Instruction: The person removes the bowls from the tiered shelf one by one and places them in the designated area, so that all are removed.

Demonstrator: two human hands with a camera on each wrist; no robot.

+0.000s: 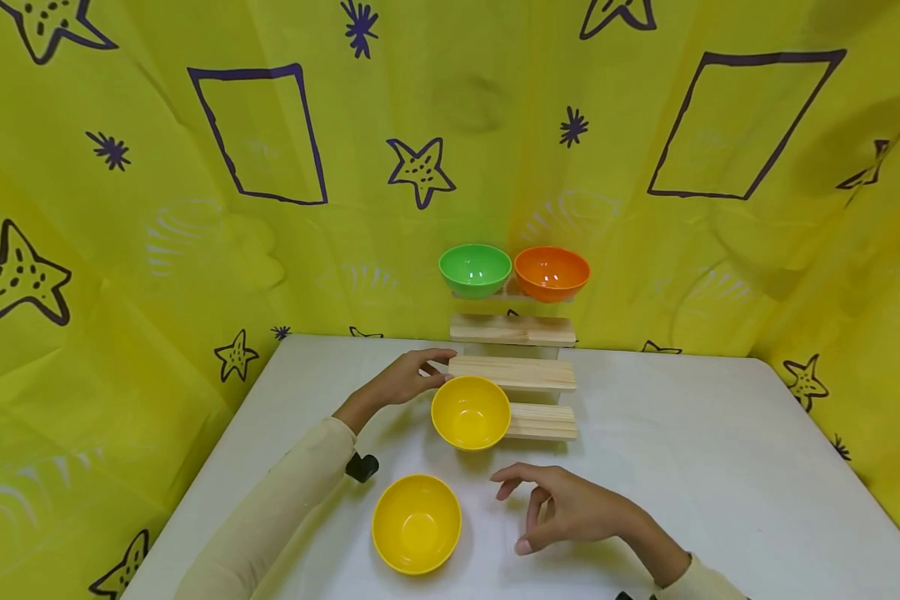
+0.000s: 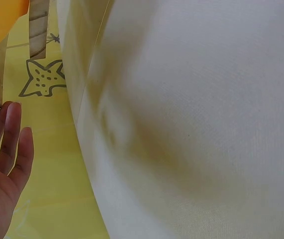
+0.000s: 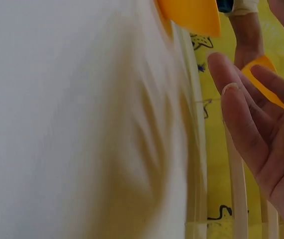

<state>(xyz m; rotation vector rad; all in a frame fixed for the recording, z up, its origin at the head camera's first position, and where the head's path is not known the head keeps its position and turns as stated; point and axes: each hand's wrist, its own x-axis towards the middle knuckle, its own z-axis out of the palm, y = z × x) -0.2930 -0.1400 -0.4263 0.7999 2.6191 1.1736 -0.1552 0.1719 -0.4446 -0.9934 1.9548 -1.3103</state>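
The farther yellow bowl (image 1: 470,413) partly hides the lowest wooden step (image 1: 543,422).

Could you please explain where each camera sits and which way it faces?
Head: worn on the head, looking forward and down at the table, wooden steps and yellow bowls; sleeves, left grip and right grip show.
Left wrist: worn there, facing the table and yellow curtain; the left grip shows at the left edge.
Right wrist: worn there, facing across the table; the right grip shows, left arm beyond.
Head and right wrist share the yellow bowls.

A yellow bowl (image 1: 470,413) sits upright on the lowest wooden step (image 1: 543,422).
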